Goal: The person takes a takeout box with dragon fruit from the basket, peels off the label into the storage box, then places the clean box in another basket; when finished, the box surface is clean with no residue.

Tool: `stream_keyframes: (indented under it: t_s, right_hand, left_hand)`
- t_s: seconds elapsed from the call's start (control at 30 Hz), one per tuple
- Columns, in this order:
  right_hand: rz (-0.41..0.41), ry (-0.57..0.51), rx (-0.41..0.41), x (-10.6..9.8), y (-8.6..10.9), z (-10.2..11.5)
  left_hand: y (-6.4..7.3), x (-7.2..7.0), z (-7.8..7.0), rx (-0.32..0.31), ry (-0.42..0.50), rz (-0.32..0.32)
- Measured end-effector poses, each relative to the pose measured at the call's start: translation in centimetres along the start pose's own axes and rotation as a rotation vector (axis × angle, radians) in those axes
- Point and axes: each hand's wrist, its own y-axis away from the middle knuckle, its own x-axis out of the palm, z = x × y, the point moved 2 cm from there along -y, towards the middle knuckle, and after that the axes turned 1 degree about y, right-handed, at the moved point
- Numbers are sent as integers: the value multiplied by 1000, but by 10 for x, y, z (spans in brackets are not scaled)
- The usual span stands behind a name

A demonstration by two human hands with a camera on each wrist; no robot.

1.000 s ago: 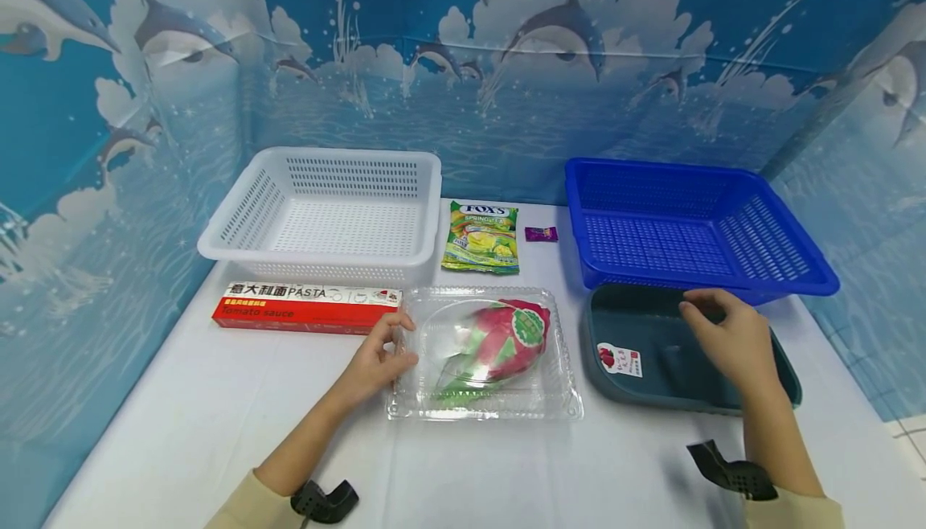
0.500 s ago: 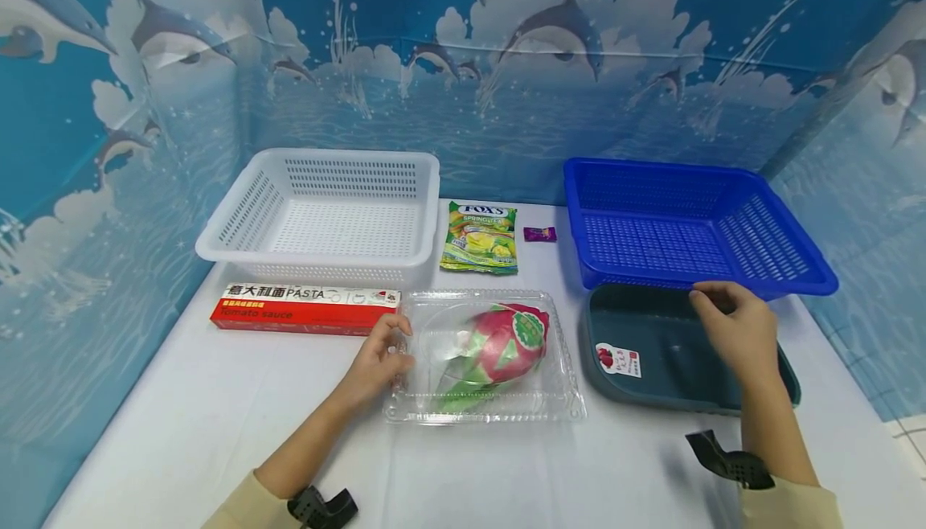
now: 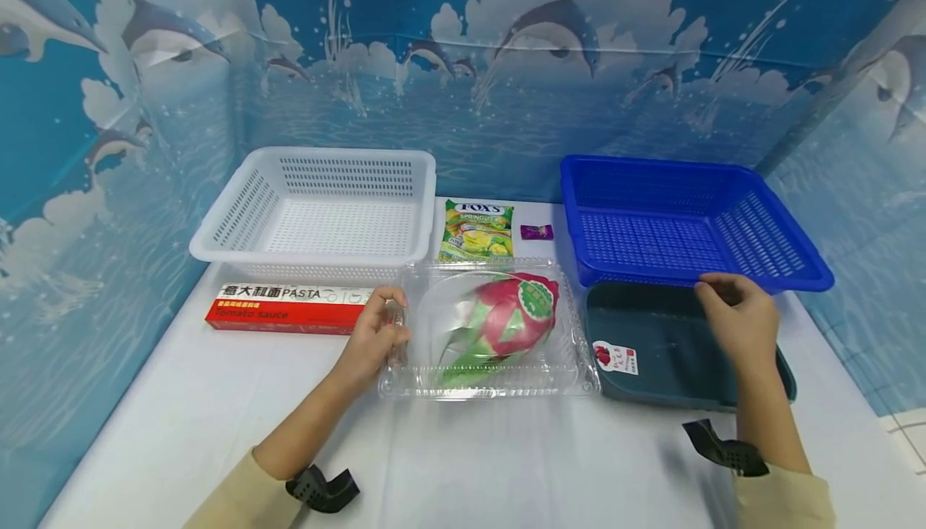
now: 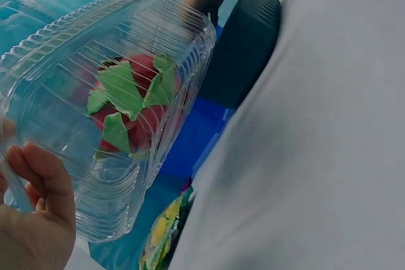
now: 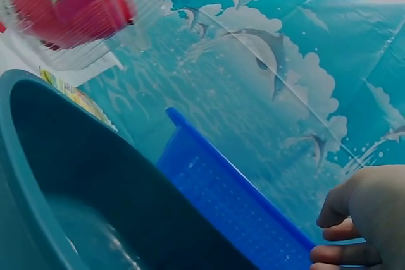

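Note:
My left hand (image 3: pixel 372 340) grips the left edge of a clear plastic clamshell box (image 3: pixel 427 336), its fingers and thumb at the rim. Inside the box lies a pink-and-green dragon fruit (image 3: pixel 506 316) with a round green label. The left wrist view shows the box (image 4: pixel 63 124) raised off the white cloth and tilted. Over the right part of a dark green basin (image 3: pixel 651 384) hovers my right hand (image 3: pixel 741 324), fingers loosely curled and holding nothing. In the right wrist view those fingers (image 5: pixel 338 213) overlap the blue basket beyond the basin.
A white basket (image 3: pixel 318 252) stands at the back left, with a red-and-white pasta box (image 3: pixel 282 312) before it. A green Fox's candy bag (image 3: pixel 477 231) and a small purple wrapped sweet (image 3: pixel 537 232) lie between it and the blue basket (image 3: pixel 694 272). A dolphin-print curtain surrounds the table.
My left hand has lifted the clamshell box with the dragon fruit; in the head view it now overlaps the candy bag's lower part. My right hand has shifted slightly right over the basin.

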Motion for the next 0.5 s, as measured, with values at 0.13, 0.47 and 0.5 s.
stream_keyframes:
  t_s: [0.13, 0.47, 0.5]
  right_hand:
    - [-20, -30, 75, 0, -3, -1]
    - [-77, -160, 239, 8, -11, -6]
    - [-90, -165, 244, 9, -11, -6]
  left_hand:
    - [-10, 5, -8, 26, 19, 3]
    - [-30, 15, -17, 45, 78, 21]
    - [-32, 16, -18, 45, 79, 12]
